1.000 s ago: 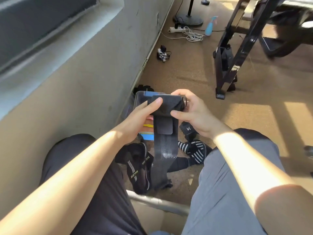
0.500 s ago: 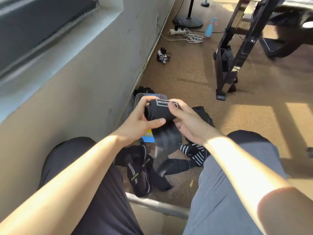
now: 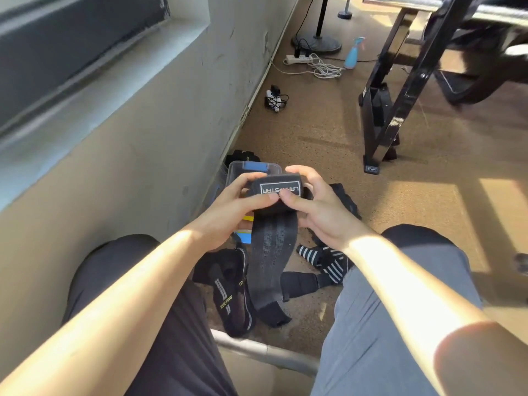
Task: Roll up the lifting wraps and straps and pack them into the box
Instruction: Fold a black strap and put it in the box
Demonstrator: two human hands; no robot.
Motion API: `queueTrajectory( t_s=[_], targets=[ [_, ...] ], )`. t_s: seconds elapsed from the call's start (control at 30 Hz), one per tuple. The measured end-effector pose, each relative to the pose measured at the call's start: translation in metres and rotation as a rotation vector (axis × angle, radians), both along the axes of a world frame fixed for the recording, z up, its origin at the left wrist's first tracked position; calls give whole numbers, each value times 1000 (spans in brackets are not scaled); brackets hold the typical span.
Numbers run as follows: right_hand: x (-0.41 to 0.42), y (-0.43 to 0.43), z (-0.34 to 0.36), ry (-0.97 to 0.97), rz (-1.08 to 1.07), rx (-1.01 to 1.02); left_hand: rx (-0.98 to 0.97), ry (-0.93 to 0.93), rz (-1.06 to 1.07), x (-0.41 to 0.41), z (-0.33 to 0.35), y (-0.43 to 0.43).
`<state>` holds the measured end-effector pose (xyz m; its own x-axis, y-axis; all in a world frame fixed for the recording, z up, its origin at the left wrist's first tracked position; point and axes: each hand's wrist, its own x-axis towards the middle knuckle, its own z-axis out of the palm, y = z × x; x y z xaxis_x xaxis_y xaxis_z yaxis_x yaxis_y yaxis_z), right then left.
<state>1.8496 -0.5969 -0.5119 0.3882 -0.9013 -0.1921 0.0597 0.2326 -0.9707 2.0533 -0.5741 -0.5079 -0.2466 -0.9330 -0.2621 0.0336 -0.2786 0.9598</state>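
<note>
A seated person's left grip (image 3: 228, 208) and right grip (image 3: 324, 214) both pinch the rolled end of a black wrap (image 3: 274, 247). The thumbs meet just under its white-lettered label and the fingers curl over the top. The roll is held in the air in front of the knees. Most of the wrap hangs unrolled below it, and its tail reaches the floor (image 3: 314, 138) between the legs.

Just beyond the hands a clear box (image 3: 257, 164) sits on the floor against the wall, partly hidden by the left grip. Something blue shows at its far end, and yellow and blue edges show under the left wrist. Whether any rolled wrap is already inside cannot be told.

Loose gear lies around the hanging tail:
- a black-and-yellow wrap (image 3: 228, 301) to the left
- a striped strap (image 3: 323, 260) to the right
- a dark piece (image 3: 347, 201) behind the right grip
- a dark bundle (image 3: 243, 156) behind the box

The job looks to be at an early stage. This wrap has only a few turns on it, the pieces on the floor are still unrolled, and packing the box appears largely ahead.
</note>
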Motion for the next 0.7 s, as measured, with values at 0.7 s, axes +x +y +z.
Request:
queueTrajectory(
  t_s=[0.7],
  targets=[
    [-5, -5, 9, -87, 78, 30, -81, -40, 43, 6, 1, -3]
  ],
)
